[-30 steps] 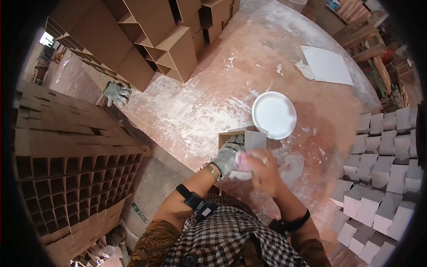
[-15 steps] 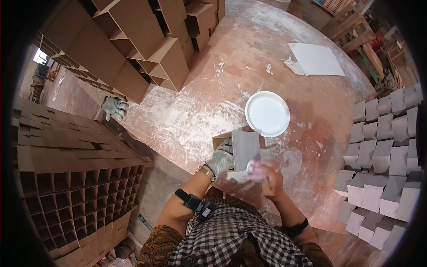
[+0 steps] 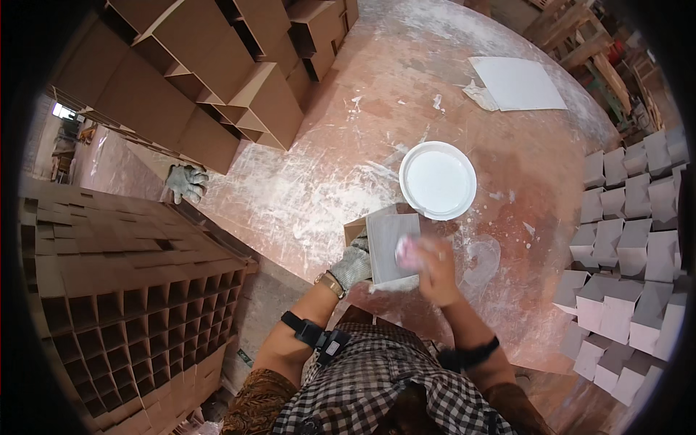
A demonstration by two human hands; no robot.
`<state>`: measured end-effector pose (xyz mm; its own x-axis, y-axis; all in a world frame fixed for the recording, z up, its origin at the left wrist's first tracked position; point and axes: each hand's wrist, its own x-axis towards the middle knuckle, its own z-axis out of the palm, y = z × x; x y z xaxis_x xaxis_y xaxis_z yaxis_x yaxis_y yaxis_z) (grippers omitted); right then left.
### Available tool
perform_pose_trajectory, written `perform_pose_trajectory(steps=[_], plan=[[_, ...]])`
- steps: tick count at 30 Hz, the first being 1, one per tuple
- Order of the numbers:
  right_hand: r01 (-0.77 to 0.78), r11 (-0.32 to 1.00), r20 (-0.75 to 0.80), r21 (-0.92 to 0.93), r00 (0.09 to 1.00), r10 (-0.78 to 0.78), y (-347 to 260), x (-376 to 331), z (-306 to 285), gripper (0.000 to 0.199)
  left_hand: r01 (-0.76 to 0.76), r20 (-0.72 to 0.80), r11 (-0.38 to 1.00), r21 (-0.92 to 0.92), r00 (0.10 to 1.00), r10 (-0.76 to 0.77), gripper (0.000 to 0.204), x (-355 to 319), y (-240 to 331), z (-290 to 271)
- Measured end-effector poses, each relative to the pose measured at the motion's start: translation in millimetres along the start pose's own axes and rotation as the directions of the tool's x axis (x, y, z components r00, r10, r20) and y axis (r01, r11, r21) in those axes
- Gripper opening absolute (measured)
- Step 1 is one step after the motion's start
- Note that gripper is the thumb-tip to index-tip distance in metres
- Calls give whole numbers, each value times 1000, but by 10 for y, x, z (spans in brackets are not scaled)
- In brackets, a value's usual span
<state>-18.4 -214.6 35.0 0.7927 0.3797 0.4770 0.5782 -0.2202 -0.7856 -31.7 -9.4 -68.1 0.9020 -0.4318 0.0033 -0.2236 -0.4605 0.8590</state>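
My left hand [image 3: 353, 265], in a grey knitted glove, reaches into the open side of a small cardboard box [image 3: 392, 250] and holds it tilted above the table. Its fingers are hidden inside. The box's upper face carries a thin whitish coat, and white shows along its near edge. My bare right hand [image 3: 438, 272] grips a pink wad [image 3: 408, 251], perhaps cloth or sponge, against the right part of that face; motion blurs both. Just beyond the box lies a round, shallow white dish [image 3: 438, 180] with white liquid in it.
Brown open boxes [image 3: 272, 109] are stacked at the far left, above a grey glove [image 3: 186, 183] on the table edge. A cardboard stack with square cells [image 3: 145, 312] stands at near left. Rows of white-coated boxes [image 3: 638, 246] line the right. A white sheet [image 3: 523, 84] lies far right on the white-smeared table [image 3: 326, 188].
My right hand has moved the pink wad away from me, from the box's near corner up onto its face. The box has turned slightly in my left hand, its coated face showing more.
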Motion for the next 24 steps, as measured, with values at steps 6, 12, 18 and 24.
perform_pose_trajectory(steps=[6, 12, 18, 24], plan=[[-117, 973, -44, -199, 993, 110, 84, -51, -111, 32, 107, 282, 951, 290, 940, -192, 61, 216, 591, -411], [2, 938, -35, -347, 999, -15, 217, 374, -64, 34, 288, 177, 918, -272, 953, -247, 64, 145, 182, -81], [-15, 973, -3, -231, 1000, 15, -364, -185, 47, 29, 97, 279, 960, 263, 945, -172, 58, 212, 510, -326], [-93, 949, -190, -302, 981, 36, 82, 623, 74, 27, -68, 274, 924, 375, 961, -40, 58, 331, 575, -267]])
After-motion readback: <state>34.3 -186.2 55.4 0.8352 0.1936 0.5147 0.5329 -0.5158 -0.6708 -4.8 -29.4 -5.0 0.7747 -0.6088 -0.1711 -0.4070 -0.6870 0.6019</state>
